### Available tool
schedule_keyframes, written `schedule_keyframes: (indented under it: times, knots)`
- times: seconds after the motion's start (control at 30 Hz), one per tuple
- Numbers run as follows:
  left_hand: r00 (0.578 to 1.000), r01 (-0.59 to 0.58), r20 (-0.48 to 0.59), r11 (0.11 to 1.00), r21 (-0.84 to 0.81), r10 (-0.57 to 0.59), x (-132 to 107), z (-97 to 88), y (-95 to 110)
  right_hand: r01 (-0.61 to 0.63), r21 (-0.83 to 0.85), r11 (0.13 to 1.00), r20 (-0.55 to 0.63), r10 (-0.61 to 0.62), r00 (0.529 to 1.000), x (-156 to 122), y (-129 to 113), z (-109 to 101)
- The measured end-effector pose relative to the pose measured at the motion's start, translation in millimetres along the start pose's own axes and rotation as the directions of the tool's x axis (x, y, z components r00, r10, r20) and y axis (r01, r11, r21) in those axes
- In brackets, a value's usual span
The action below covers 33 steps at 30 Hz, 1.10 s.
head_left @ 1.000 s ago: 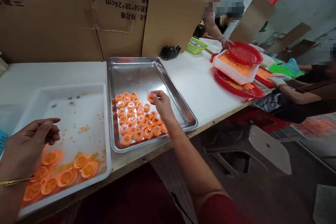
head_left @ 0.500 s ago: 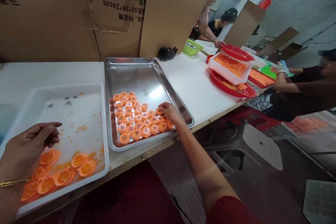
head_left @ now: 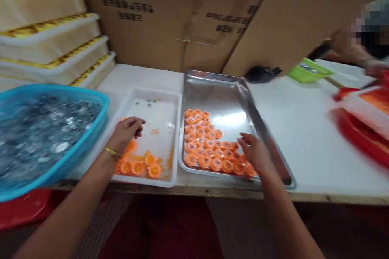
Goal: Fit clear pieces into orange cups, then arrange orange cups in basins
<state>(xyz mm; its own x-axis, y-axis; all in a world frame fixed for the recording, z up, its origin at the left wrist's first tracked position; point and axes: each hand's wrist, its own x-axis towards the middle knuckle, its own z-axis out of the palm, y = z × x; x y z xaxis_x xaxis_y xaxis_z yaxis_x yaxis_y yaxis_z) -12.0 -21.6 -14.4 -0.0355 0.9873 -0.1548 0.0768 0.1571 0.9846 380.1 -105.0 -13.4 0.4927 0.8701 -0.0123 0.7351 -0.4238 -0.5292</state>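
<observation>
My left hand (head_left: 129,131) hovers over the white plastic tray (head_left: 178,137), its fingers curled together; what they hold, if anything, is hidden. Below it, several orange cups (head_left: 154,170) with yellow-orange bits inside lie at the tray's near end. My right hand (head_left: 253,151) is over the right side of the metal tray (head_left: 209,89), fingers apart and holding nothing that I can see. Beside its fingertips sit rows of small orange cups (head_left: 209,153) with clear covers and dark marks on top. They fill the near left part of the metal tray.
At left stands a blue basket (head_left: 103,107) full of clear, shiny pieces. Behind it rise stacked white trays (head_left: 57,71) with yellow contents. Cardboard (head_left: 146,40) walls the back. Further right are a black object (head_left: 263,74), a green basket (head_left: 308,73), red trays (head_left: 358,137) and another person's hand (head_left: 375,66).
The view has swung left, bringing the blue basket and stacked trays into sight. My right hand's fingers have opened away from the cups in the metal tray. My left hand stays curled over the white tray.
</observation>
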Motion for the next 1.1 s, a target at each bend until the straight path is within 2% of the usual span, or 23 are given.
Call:
schedule_keyframes:
  times: [0.1,0.17,0.23,0.3,0.4,0.47,0.6,0.73,0.87,0.93,1.1]
  knots:
    - [0.998,-0.047,-0.033,0.997,-0.056,0.045,2.6,0.6,-0.3,0.179,0.09,0.98,-0.065,-0.174,0.983,-12.9,-44.3,4.4]
    - [0.994,-0.077,-0.086,0.992,-0.1,0.069,3.6,0.0,0.4,0.335,0.197,0.921,-0.007,-0.341,0.94,-31.5,-85.5,18.8]
    - [0.981,-0.128,-0.164,0.98,-0.154,0.102,4.8,-2.1,1.6,0.467,0.27,0.842,0.084,-0.504,0.86,-53.7,-127.4,40.9]
    - [0.96,-0.179,-0.249,0.961,-0.208,0.125,6.4,-5.3,2.9,0.547,0.31,0.778,0.198,-0.615,0.763,-74.1,-162.4,65.9]
    - [0.936,-0.211,-0.333,0.941,-0.263,0.117,9.1,-9.6,5.2,0.629,0.272,0.728,0.394,-0.681,0.618,-95.3,-195.9,97.4]
    - [0.93,-0.216,-0.35,0.934,-0.284,0.108,10.2,-11.0,6.5,0.673,0.208,0.709,0.482,-0.673,0.561,-102.1,-209.0,111.7]
    - [0.933,-0.221,-0.344,0.918,-0.329,0.101,9.0,-11.7,8.0,0.733,0.083,0.675,0.527,-0.654,0.543,-103.0,-231.4,131.8]
    - [0.938,-0.193,-0.341,0.913,-0.359,0.064,5.0,-12.8,9.4,0.801,-0.022,0.598,0.571,-0.651,0.501,-100.9,-250.8,148.2]
    - [0.948,-0.166,-0.314,0.916,-0.366,0.047,3.5,-13.0,10.1,0.827,-0.076,0.556,0.571,-0.656,0.494,-98.2,-251.5,152.6]
    - [0.957,-0.156,-0.286,0.923,-0.35,0.053,3.3,-12.2,9.3,0.82,-0.11,0.562,0.538,-0.66,0.525,-94.0,-245.0,147.5]
    - [0.968,-0.13,-0.239,0.971,-0.199,0.081,4.7,-8.6,1.5,0.718,-0.116,0.686,0.413,-0.624,0.663,-70.8,-227.3,124.9]
